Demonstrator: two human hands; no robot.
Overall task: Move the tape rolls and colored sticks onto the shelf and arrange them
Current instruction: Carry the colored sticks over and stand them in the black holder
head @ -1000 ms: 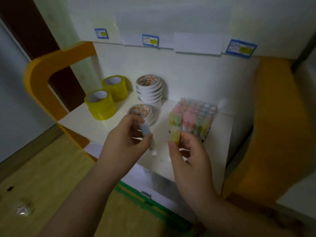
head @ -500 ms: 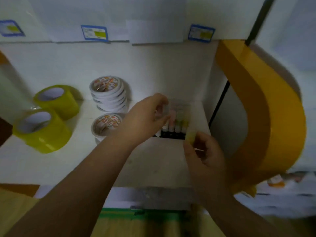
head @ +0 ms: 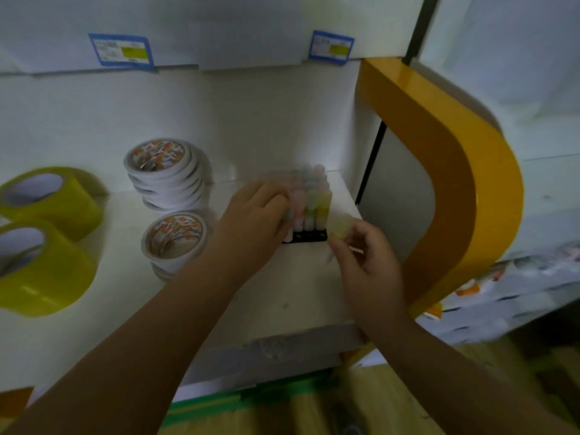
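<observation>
A block of pastel colored sticks (head: 310, 199) stands upright on the white shelf (head: 292, 296) near its right end, with a black base at the front. My left hand (head: 255, 221) is pressed against the block's left front, fingers curled at a stick there. My right hand (head: 361, 255) pinches a yellow stick (head: 341, 226) just right of the block's front corner. Two yellow tape rolls (head: 40, 265) lie at the left. A tall stack of white tape rolls (head: 166, 174) stands at the back, a shorter stack (head: 175, 240) in front of it.
An orange curved frame (head: 455, 171) bounds the shelf on the right. Blue price labels (head: 120, 51) hang on the shelf edge above. Bare shelf surface lies in front of the sticks. Wooden floor shows below.
The view has drawn closer to the shelf. My left hand has reached the stick block with its blue stick. My right hand has kept the yellow stick beside the block.
</observation>
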